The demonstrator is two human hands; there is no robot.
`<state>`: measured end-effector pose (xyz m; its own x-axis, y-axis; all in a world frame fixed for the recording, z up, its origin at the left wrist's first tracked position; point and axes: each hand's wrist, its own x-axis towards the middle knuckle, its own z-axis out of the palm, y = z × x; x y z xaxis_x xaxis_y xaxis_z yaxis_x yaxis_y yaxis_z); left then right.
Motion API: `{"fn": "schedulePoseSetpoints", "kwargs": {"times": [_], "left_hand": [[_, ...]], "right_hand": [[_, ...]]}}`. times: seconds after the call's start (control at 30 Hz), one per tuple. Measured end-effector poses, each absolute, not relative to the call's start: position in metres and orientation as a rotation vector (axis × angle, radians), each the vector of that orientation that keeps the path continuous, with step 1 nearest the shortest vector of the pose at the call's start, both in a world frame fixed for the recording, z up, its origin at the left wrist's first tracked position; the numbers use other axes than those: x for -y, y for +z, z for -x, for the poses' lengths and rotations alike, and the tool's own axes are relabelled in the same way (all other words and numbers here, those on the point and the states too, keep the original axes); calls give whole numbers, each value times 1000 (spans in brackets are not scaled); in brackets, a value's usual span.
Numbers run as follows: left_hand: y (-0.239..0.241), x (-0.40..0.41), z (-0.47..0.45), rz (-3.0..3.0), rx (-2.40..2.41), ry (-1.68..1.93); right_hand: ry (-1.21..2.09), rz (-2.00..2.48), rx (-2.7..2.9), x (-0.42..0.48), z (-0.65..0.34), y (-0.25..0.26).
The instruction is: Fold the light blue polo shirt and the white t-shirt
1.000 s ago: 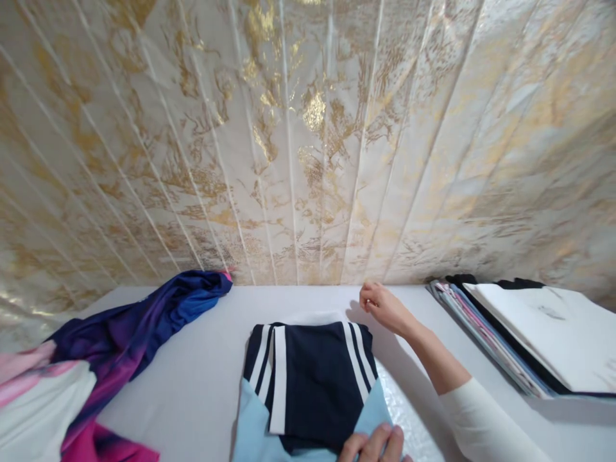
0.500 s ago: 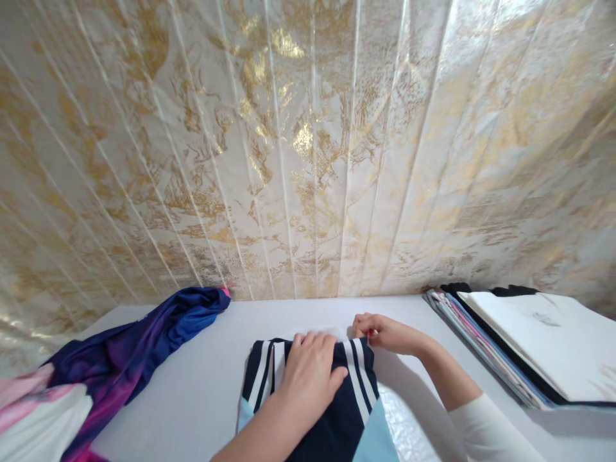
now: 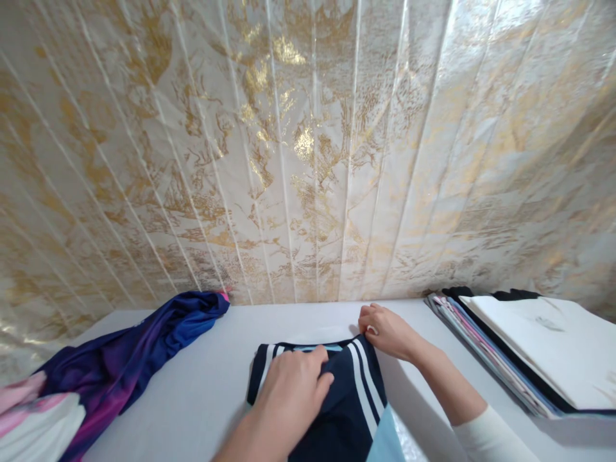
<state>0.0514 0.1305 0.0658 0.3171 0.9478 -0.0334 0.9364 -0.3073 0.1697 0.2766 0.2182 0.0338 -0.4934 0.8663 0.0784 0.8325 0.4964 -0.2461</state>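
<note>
A folded navy garment (image 3: pixel 337 410) with white double stripes and light blue panels lies on the white surface in front of me. Its far edge gapes a little, showing light blue cloth inside. My right hand (image 3: pixel 387 330) pinches the far right corner of this garment between thumb and fingers, raising it slightly. Over the garment's left half rests my left hand (image 3: pixel 293 388), thumb and index finger apart; its other fingertips are hidden. The exact kind of garment cannot be made out.
A crumpled purple and blue garment (image 3: pixel 158 346) lies at left, beside a white and pink cloth (image 3: pixel 41 423). On the right is a stack of folded clothes (image 3: pixel 539 350) with a white one on top. A gold-patterned sheet (image 3: pixel 308 147) hangs behind the white table (image 3: pixel 192 385).
My right hand has taken hold of the garment's far right corner and lifted it. My left hand has slid slightly left and nearer, and the far edge has parted.
</note>
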Motion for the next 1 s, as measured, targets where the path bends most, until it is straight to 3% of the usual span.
{"fn": "schedulePoseSetpoints", "kwargs": {"times": [0.3, 0.53, 0.73, 1.0], "left_hand": [[24, -174, -18, -2251, -1821, 271], [25, -189, -7, -2014, -1617, 674], [33, -189, 9, -1983, -1682, 435], [31, -171, 0, -1757, -1704, 496]], "right_hand": [[31, 1765, 2400, -222, -268, 5], [25, 1772, 2255, -208, -254, 28], [278, 1443, 2281, -175, -205, 24], [389, 1318, 2171, -174, -198, -16]]}}
